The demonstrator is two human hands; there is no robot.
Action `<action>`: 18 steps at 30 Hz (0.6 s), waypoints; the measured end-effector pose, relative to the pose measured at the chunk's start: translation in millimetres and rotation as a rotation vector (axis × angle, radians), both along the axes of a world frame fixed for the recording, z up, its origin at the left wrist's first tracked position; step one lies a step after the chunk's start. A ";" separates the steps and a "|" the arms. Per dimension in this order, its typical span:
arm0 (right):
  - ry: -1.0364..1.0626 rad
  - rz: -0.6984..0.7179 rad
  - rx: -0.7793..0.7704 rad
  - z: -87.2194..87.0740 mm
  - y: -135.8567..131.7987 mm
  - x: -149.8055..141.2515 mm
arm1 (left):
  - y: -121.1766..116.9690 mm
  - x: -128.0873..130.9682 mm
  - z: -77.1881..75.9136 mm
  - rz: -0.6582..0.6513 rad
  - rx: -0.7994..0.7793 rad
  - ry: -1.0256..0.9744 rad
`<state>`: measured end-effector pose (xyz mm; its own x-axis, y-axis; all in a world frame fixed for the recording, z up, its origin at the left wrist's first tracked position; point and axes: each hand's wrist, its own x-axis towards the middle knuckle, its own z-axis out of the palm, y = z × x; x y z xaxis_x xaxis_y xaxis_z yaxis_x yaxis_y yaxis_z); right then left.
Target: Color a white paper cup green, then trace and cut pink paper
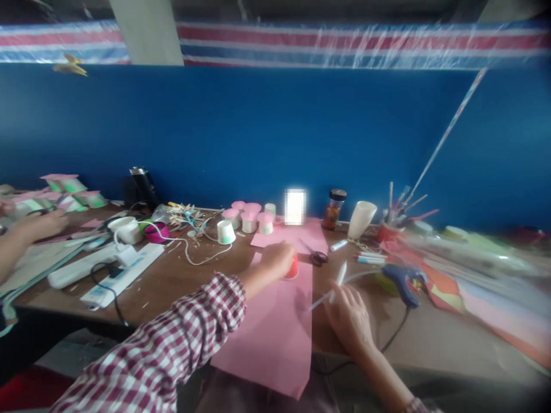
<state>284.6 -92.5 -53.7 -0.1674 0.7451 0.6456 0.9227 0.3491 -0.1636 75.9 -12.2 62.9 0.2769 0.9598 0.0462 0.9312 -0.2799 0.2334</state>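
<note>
My left hand [278, 261] is closed around a small red cup-like piece [293, 268], which rests on a sheet of pink paper [267, 327]. The fingers cover most of this piece, so its full shape is hidden. Just right of the sheet, my right hand [350, 312] holds a white marker [342, 272] whose tip points up and away. A thin pale stick [321, 301] pokes out on its left side. Black-handled scissors [318, 257] lie beyond, between the two hands, partly over a second pink sheet [297, 235].
Paper cups with pink tops [251, 218] stand at the back. A blue glue gun [402, 284] and markers [371, 258] lie right, near a brush pot [387, 232]. Power strips [123, 275] with cords lie left. Another person's hand [45, 223] works at far left.
</note>
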 end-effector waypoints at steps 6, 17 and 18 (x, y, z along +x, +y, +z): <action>-0.015 0.005 -0.005 -0.3 -1.1 0.5 | 12.9 -19.8 17.3 0.055 0.079 -0.082; -0.073 0.017 0.028 -5.7 2.8 2.9 | 14.8 -113.0 21.2 0.159 0.225 -0.017; -0.080 0.020 0.034 -6.0 3.0 3.2 | 12.6 -121.5 17.9 0.165 0.223 0.004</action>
